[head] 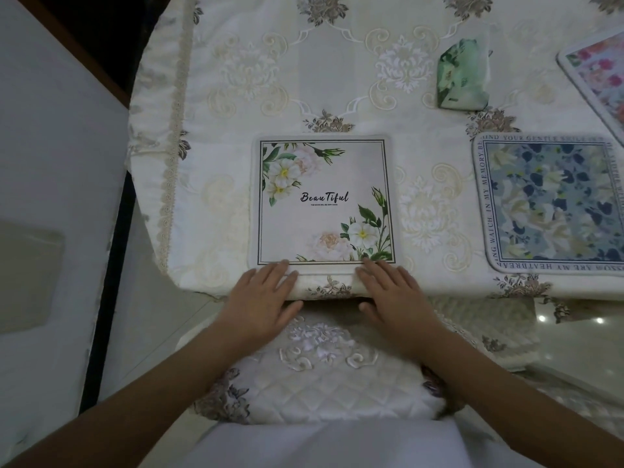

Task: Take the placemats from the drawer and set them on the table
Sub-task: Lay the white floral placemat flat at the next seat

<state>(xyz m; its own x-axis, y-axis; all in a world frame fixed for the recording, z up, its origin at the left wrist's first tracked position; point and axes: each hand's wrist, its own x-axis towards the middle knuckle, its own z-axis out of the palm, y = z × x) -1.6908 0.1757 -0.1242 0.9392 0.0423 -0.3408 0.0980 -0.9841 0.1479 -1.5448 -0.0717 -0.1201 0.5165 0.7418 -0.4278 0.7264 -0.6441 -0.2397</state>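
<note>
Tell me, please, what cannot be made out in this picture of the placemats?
Pink placemat: head view, mostly cut off by the right edge.
Blue placemat: right side cut off by that edge.
White placemat: small print under "Beautiful" too small to read.
Green packet: blurred, contents unclear.
Drawer: outside the frame.

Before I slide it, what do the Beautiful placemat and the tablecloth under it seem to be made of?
Beautiful placemat: likely a thin fabric-faced mat, matte; the print shows no glare and the rounded rim looks soft. Tablecloth: woven cloth with a slight sheen; raised embroidered scrolls and a lace trim along its edge.
</note>
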